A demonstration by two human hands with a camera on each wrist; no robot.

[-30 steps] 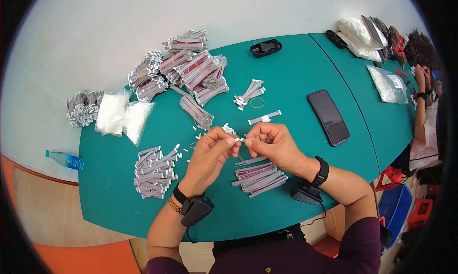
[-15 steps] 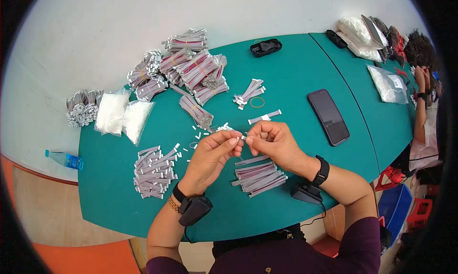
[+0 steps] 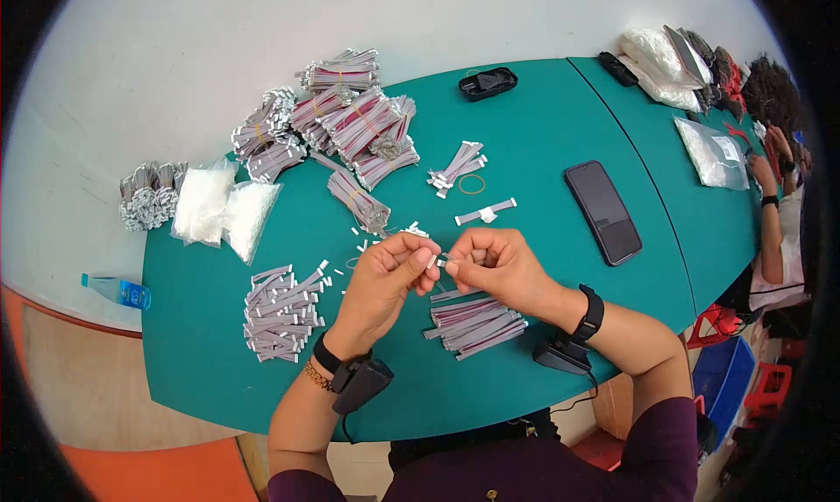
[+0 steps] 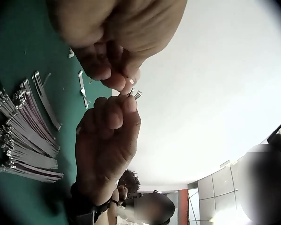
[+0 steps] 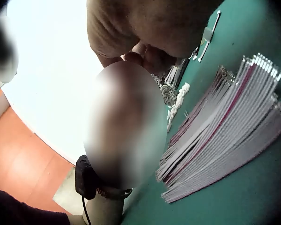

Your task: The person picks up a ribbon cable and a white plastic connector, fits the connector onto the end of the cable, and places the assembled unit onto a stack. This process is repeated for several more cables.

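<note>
In the head view my left hand (image 3: 381, 279) pinches a small white connector housing (image 3: 432, 261) between thumb and forefinger. Fingertip to fingertip with it, my right hand (image 3: 500, 264) pinches the end of a thin ribbon cable, mostly hidden by the fingers. Bare metal terminals (image 4: 138, 94) stick out between the fingertips in the left wrist view. Below the hands lies a fanned row of grey ribbon cables (image 3: 477, 325) with a few purple edges. Loose white housings (image 5: 179, 104) are heaped just beyond the hands. A blurred patch covers the left hand in the right wrist view.
Finished-looking cables with white ends (image 3: 282, 314) lie in a pile at left. Banded cable bundles (image 3: 359, 126) and bags of white parts (image 3: 205, 206) stand behind. A phone (image 3: 604, 212) lies at right, a bottle (image 3: 118, 290) at far left. Another person's arm (image 3: 770, 231) shows at far right.
Both hands stay together with small fingertip shifts; the white housing in the left fingers now sits slightly lower and more upright. At far right, the other person's hands have moved.
</note>
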